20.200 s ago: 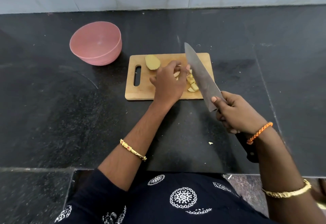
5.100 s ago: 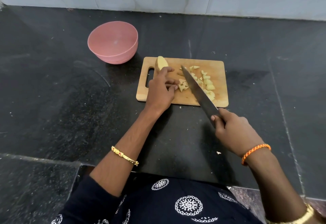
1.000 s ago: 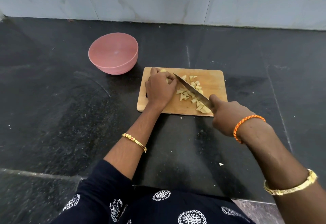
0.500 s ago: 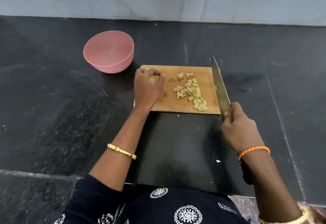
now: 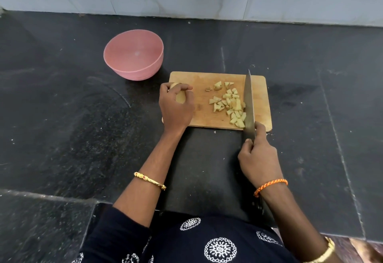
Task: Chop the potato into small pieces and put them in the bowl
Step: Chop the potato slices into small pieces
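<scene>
**Potato half and cut pieces on the board**

Pink bowl (image 5: pixel 133 54) beyond the left hand (image 5: pixel 176 107), whose curled fingers grip the uncut potato piece (image 5: pixel 179 97). Chopped pieces (image 5: pixel 230 105) lie between the hands on the cutting board (image 5: pixel 203 117). Right hand (image 5: pixel 259 159) grips the knife (image 5: pixel 248 101), blade beside the pieces.

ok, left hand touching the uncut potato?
Touching. Head view: left hand curls round the potato, fingers over its top.

knife (image 5: pixel 249 105) swung in against the potato pieces (image 5: pixel 232 105) (blade was lifted clear).
</scene>
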The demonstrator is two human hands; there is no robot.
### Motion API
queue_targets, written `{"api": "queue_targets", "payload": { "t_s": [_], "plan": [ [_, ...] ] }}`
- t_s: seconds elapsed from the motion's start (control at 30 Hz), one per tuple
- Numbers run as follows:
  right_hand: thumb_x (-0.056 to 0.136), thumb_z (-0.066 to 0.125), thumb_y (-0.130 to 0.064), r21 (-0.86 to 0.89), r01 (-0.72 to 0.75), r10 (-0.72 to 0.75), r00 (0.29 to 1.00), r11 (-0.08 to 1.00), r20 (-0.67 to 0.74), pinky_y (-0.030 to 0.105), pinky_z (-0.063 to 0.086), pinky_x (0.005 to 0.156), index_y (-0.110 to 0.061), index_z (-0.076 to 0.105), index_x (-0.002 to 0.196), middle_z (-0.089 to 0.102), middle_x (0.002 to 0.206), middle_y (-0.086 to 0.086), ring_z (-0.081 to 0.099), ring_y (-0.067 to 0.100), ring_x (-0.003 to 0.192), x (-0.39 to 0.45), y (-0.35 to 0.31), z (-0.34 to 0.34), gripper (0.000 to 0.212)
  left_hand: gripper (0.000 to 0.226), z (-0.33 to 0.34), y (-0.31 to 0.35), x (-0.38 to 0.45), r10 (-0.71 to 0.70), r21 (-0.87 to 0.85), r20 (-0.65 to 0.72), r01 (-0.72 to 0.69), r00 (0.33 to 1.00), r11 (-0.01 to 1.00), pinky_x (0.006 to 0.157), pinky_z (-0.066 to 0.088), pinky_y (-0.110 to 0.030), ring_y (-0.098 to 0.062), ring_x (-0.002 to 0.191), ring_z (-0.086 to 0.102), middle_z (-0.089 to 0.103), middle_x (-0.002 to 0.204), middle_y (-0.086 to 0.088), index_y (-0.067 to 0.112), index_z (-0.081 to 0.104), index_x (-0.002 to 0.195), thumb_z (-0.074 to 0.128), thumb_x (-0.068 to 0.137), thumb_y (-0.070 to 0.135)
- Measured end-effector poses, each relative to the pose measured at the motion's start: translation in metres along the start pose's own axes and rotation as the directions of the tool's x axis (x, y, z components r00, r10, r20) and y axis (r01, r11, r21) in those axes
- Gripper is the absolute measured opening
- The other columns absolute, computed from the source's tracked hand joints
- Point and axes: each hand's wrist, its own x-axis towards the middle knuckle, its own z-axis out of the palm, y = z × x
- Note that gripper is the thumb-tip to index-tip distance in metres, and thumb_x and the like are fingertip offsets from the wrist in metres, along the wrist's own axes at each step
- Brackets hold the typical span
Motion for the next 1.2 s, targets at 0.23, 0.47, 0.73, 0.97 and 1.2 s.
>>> {"api": "queue_targets", "payload": {
  "t_s": [0.23,0.47,0.73,0.97,1.2],
  "plan": [
    [0.095,0.033,-0.008,0.039,0.024,-0.023,1.000,0.999,-0.009,0.032,0.041,0.068,-0.017,0.021,0.145,0.049,0.069,0.003,0.053,0.028,0.072,0.011,-0.018,0.017,0.053,0.010,-0.003,-0.002,-0.001,0.030,-0.011,0.053,-0.029,0.998,1.000,0.081,0.036,-0.002,-0.003,0.088,0.054,0.050,0.094,0.002,0.019,0.071,0.081,0.062,0.078,0.014],
    [0.094,0.035,-0.009,0.097,0.056,-0.057,0.998,0.994,0.005,0.027,0.037,0.066,-0.017,0.025,0.143,0.055,0.083,0.008,0.050,0.025,0.074,0.020,-0.026,0.017,0.051,0.055,-0.005,0.001,-0.021,0.381,0.161,0.470,-0.502,0.796,0.850,0.087,0.042,-0.023,-0.015,0.103,0.049,0.047,0.112,-0.007,0.016,0.067,0.105,0.072,0.065,0.054],
    [0.093,0.035,-0.011,0.064,0.032,-0.033,0.999,0.997,0.022,0.034,0.051,0.067,-0.023,0.031,0.140,0.062,0.090,0.012,0.060,0.030,0.073,0.028,-0.016,0.002,0.050,0.087,0.004,0.014,-0.021,0.347,0.261,0.605,-0.590,0.717,0.764,0.096,0.039,-0.039,-0.021,0.114,0.045,0.039,0.123,-0.008,0.018,0.053,0.128,0.068,0.058,0.068],
    [0.094,0.036,-0.014,-0.048,0.056,-0.052,0.995,0.997,0.085,0.026,0.042,0.060,-0.030,0.033,0.140,0.057,0.085,0.007,0.058,0.026,0.081,0.032,-0.016,-0.014,0.049,0.089,0.007,0.011,-0.006,0.340,0.305,0.542,-0.558,0.768,0.772,0.094,0.038,-0.038,-0.023,0.109,0.048,0.043,0.120,-0.010,0.017,0.057,0.124,0.068,0.056,0.072],
    [0.094,0.040,-0.014,-0.042,0.124,-0.120,0.989,0.991,0.088,0.024,0.040,0.068,-0.032,0.037,0.142,0.057,0.074,0.005,0.055,0.021,0.070,0.023,-0.024,0.003,0.051,0.079,-0.005,-0.010,0.008,0.336,0.406,0.379,-0.481,0.862,0.777,0.085,0.043,-0.037,-0.022,0.108,0.051,0.047,0.116,-0.009,0.017,0.064,0.114,0.061,0.060,0.075]
  ]
}}
